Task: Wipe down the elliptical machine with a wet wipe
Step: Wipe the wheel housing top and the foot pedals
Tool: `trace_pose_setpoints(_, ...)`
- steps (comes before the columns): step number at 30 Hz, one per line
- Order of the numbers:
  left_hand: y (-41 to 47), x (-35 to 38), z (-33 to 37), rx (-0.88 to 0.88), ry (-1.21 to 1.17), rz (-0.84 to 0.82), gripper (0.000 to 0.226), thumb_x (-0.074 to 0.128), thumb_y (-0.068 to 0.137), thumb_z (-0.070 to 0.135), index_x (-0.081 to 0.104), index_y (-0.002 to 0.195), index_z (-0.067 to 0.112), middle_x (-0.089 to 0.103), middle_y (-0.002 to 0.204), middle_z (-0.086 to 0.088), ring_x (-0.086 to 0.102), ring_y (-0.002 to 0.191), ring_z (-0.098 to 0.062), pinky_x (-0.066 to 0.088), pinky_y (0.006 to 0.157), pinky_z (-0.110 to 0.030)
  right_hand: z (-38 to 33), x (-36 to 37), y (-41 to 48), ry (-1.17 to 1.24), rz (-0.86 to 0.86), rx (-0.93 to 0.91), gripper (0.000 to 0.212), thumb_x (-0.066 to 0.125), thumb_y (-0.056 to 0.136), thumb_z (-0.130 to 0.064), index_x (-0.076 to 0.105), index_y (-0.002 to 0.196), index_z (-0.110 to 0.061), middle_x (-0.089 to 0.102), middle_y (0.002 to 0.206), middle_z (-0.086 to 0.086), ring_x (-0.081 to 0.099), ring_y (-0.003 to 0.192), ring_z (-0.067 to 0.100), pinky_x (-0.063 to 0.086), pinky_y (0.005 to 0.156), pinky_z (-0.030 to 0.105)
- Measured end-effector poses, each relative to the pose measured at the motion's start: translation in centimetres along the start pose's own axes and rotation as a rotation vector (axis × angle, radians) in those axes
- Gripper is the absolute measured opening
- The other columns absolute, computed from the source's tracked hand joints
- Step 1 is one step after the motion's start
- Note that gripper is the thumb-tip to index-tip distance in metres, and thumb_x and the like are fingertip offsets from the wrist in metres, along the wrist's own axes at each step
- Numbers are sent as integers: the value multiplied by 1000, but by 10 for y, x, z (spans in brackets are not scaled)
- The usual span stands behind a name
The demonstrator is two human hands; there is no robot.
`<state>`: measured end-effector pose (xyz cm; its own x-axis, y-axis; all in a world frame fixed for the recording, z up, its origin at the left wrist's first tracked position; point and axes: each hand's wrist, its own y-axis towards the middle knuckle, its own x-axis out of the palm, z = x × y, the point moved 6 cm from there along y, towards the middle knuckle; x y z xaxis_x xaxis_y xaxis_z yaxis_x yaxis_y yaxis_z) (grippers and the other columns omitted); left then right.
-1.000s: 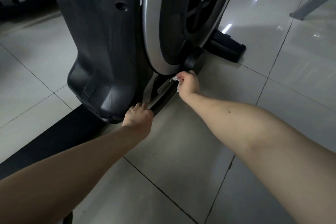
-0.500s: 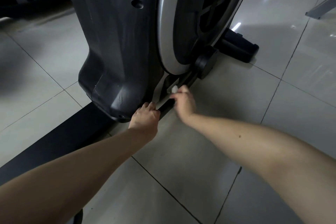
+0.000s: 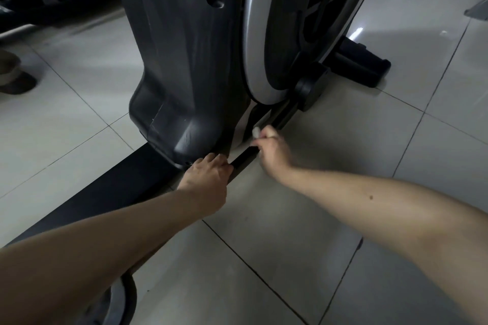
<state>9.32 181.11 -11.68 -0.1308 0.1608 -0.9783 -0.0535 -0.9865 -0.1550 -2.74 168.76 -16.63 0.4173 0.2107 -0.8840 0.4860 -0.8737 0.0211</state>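
Elliptical machine rail (image 3: 245, 157) runs lower-left to upper-right.

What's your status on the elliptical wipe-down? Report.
Left hand rests on base rail. Right hand pinches wet wipe just above the rail. Black bracket farther along the rail.

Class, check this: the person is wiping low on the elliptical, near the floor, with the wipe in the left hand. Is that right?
Not quite. The head view shows the wipe in the right hand, low on the elliptical near the floor; the left hand holds the rail.
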Motion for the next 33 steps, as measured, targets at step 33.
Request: trace_pose_setpoints(33,-73,7,-116,-340,-69,-377,30,45,99,28,67,117,18,65,118,-2,62,107,-23,52,85,-33,-130,40,-86,20,-168,-444,23,51,99,0,70,109,-8,52,110,6,46,108,25,41,93,37)
